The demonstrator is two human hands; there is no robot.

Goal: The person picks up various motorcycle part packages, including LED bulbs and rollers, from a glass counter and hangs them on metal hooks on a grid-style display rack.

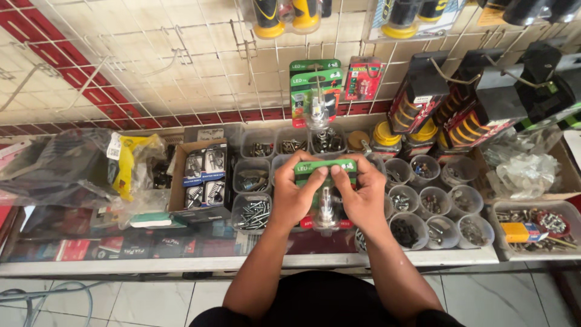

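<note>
Fingers of the left hand (295, 195) and right hand (361, 197) clasp a green-topped blister pack (325, 181) holding a bulb, above the glass counter (242, 261). Just beyond it, a matching green pack (314, 91) hangs on the wall grid (181, 54), a red pack (362, 79) beside it.
</note>
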